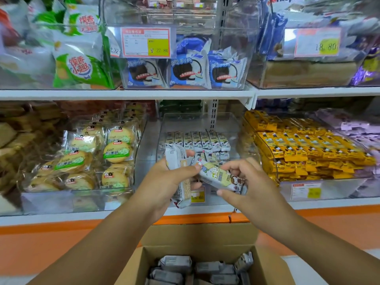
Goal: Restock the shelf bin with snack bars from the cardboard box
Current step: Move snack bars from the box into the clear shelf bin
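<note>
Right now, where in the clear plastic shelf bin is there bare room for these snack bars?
A bare strip shows between the white-wrapped snack bars and the right wall of the clear plastic shelf bin, with open room above the rows. The left hand and right hand crowd the front.

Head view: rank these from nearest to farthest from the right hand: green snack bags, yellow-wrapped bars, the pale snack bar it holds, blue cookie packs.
1. pale snack bar: pinched in the fingers of the right hand itself.
2. yellow-wrapped bars: same shelf, in the bin just to its right.
3. blue cookie packs: shelf above, slightly left.
4. green snack bags: upper shelf, far left.
</note>
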Motion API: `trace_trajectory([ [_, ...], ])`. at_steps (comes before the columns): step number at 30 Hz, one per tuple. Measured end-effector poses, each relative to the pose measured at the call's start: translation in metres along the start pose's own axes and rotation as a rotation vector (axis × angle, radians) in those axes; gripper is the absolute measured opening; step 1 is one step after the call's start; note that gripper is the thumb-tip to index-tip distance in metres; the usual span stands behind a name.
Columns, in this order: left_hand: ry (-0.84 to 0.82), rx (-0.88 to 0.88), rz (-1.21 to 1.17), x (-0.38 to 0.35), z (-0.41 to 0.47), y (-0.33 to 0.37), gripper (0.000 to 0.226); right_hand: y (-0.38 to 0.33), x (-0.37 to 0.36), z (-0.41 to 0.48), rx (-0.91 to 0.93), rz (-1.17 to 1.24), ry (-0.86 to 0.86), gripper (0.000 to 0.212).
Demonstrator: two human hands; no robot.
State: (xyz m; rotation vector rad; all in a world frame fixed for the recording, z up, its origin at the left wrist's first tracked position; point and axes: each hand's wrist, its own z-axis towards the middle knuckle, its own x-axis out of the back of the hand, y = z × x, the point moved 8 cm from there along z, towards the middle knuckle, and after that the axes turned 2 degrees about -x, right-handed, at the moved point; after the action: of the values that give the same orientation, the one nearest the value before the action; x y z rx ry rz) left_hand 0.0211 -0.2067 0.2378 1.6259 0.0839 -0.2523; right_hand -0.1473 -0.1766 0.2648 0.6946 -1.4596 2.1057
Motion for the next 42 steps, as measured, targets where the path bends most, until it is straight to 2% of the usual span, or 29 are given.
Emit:
trace_trajectory([
  [4,-0.007,-0.001,0.013,0.002,0.002,0.001,0.030,0.001,-0.001,0.000,0.018,-0.001,-0.052,0.040],
  [7,-0.019,0.002,0.050,0.003,0.004,0.000,0.032,0.003,-0.002,0.001,0.013,-0.076,-0.110,0.047],
  [12,0.033,-0.071,0.316,0.013,0.008,0.010,0.038,0.018,0.019,0.021,-0.073,-0.161,0.050,0.043],
  [15,0.101,-0.124,0.475,0.025,0.010,0.020,0.033,0.031,0.022,0.040,-0.146,-0.226,0.138,0.036],
  [19,0.113,-0.131,0.574,0.033,0.014,0.020,0.033,0.044,0.004,0.060,-0.220,-0.374,0.097,0.036],
  [21,0.100,-0.111,0.595,0.034,0.016,0.018,0.041,0.051,-0.005,0.066,-0.275,-0.392,0.057,0.036],
  [23,0.069,-0.049,0.585,0.035,0.017,0.014,0.058,0.057,-0.011,0.070,-0.318,-0.403,0.017,0.036],
  [24,0.044,-0.014,0.571,0.035,0.018,0.011,0.059,0.059,-0.014,0.072,-0.326,-0.411,-0.002,0.037],
  [27,-0.010,0.059,0.558,0.033,0.019,0.007,0.048,0.062,-0.021,0.074,-0.332,-0.424,-0.065,0.039],
  [29,-0.030,0.066,0.565,0.030,0.016,0.006,0.023,0.064,-0.024,0.074,-0.326,-0.410,-0.127,0.040],
  [30,-0.042,0.059,0.576,0.028,0.015,0.005,0.019,0.065,-0.025,0.074,-0.326,-0.404,-0.166,0.040],
  [33,-0.064,0.029,0.554,0.024,0.014,0.003,0.022,0.066,-0.023,0.072,-0.323,-0.350,-0.236,0.038],
  [39,-0.087,-0.011,0.364,0.013,0.012,0.004,0.023,0.032,0.022,0.053,-0.124,-0.203,0.008,0.032],
  [42,-0.073,-0.018,0.337,0.003,0.012,0.004,0.024,0.026,0.030,0.031,-0.112,-0.097,0.000,0.028],
])
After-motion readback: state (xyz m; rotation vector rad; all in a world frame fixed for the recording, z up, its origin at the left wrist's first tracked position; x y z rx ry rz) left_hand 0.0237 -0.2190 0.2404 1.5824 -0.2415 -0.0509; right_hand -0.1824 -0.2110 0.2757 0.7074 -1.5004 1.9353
